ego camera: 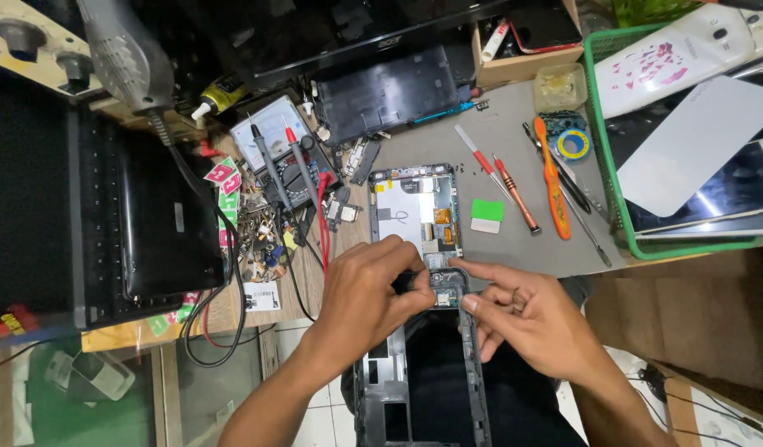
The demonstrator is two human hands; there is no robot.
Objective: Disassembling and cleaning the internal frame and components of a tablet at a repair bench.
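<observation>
Both hands on the frame (423,372).
Left hand (367,300) pinches its top edge; right hand (526,319), fingers curled, seems to press there. Opened phone (415,217) just beyond.

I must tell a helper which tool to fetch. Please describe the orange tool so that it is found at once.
Look at the grey mat, left of the green basket. The orange tool lies there beside two thin red-handled screwdrivers. It alone is all orange, thick and wavy.

Screens, labels and small packets on the desk

A dark monitor screen (332,33) spans the top centre; a white meter dial (272,126) sits below-left of it. Pink-and-green labels (224,175) lie left of centre, a white printed label (261,295) lower down, and dark phone screens (733,186) fill the green basket (601,149) at right.
</observation>
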